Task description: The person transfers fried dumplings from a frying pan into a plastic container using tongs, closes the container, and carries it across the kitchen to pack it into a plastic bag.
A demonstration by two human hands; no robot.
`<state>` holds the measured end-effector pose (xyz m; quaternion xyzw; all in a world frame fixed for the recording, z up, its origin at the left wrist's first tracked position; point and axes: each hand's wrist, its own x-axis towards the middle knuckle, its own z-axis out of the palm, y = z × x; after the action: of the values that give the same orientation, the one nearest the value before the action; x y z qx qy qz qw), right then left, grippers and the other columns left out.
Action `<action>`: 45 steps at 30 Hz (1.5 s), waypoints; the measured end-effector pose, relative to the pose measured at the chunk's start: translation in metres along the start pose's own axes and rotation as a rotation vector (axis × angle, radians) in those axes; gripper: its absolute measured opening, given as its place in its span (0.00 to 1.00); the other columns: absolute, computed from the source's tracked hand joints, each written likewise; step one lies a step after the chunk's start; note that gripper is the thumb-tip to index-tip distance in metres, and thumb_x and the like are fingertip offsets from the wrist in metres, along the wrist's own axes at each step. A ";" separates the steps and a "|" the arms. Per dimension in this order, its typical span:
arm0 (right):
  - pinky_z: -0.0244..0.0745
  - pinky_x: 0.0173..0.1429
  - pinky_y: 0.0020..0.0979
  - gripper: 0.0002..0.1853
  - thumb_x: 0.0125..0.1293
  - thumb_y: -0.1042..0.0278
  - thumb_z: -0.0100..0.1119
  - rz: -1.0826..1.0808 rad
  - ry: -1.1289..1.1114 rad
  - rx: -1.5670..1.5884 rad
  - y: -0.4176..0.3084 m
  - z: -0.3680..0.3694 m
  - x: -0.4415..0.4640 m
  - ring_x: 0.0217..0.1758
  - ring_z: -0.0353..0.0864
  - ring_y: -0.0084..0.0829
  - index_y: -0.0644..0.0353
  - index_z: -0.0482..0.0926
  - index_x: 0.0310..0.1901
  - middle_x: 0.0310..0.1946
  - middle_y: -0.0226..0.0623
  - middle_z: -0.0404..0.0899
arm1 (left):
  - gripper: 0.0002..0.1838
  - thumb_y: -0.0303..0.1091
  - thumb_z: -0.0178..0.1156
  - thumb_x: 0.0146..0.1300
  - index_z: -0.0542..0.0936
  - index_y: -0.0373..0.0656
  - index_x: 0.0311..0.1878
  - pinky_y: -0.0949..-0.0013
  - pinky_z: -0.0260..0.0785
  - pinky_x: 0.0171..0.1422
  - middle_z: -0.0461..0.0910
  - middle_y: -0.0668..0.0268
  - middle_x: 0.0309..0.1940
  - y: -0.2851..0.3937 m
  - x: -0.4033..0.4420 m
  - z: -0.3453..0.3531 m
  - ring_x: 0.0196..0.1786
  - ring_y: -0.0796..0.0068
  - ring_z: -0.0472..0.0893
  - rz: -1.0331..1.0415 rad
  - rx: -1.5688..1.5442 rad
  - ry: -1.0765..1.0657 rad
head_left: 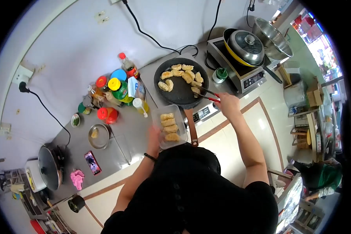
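Right hand (229,104), right of center: fingers closed around red-handled tongs (213,99), tips at a pan-fried dumpling (195,90) in the black frying pan (180,93), upper center. Left hand (153,135), blurred, at left edge of clear plastic container (182,130) holding four dumplings (169,128), center; finger pose cannot be told.

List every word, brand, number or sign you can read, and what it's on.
No text reads clearly.
Red-capped dark sauce bottle: label too small.
Yellow-capped green plastic bottle: label too blurred.
Black control panel on the silver cooker at upper right: markings too small.
Red-edged rectangular phone: screen lit, any text too small.
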<state>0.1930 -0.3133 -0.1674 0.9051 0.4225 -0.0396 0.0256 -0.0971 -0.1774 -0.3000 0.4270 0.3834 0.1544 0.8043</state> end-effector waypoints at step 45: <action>0.73 0.37 0.37 0.20 0.55 0.51 0.60 -0.236 0.012 0.376 0.026 0.023 0.017 0.32 0.79 0.42 0.54 0.75 0.45 0.33 0.40 0.80 | 0.26 0.43 0.48 0.65 0.59 0.43 0.64 0.63 0.69 0.54 0.67 0.62 0.57 -0.021 -0.043 -0.026 0.58 0.68 0.70 -0.042 -0.189 0.121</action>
<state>0.2230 -0.3188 -0.1917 0.8386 0.5107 -0.1151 -0.1508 -0.1469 -0.1992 -0.3048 0.3311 0.4238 0.1982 0.8195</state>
